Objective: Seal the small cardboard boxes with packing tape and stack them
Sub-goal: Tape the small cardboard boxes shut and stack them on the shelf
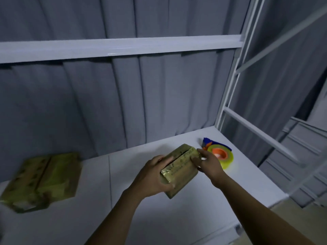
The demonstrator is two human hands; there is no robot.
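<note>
Brown and a bit shiny, the small box (182, 167) sits in the middle of the frame, held up just over the white table (141, 218). The left hand (154, 175) wraps round its near left side, with fingers curled under and over it. The right hand (209, 163) grabs the far right end, with bent fingers on the edge. Both hands are holding the box tight, not letting go.

A dark line runs along the top of the box where the two flaps meet. The near end looks glossy, so I think some tape is on it already. The picture is too dim to tell if the top line is covered.

Just behind the right hand lies the tape roll (220, 155). It is yellow-green with an orange middle and a blue handle. No hand is on it.

At the lower left of the frame sits a pile of boxes (42, 179), blurry and glossy, so they look taped. How many there are is hard to tell.

My guess is that the job is partly done. This box is not on the pile yet. It may need more tape first, and then it must go over to the left.
</note>
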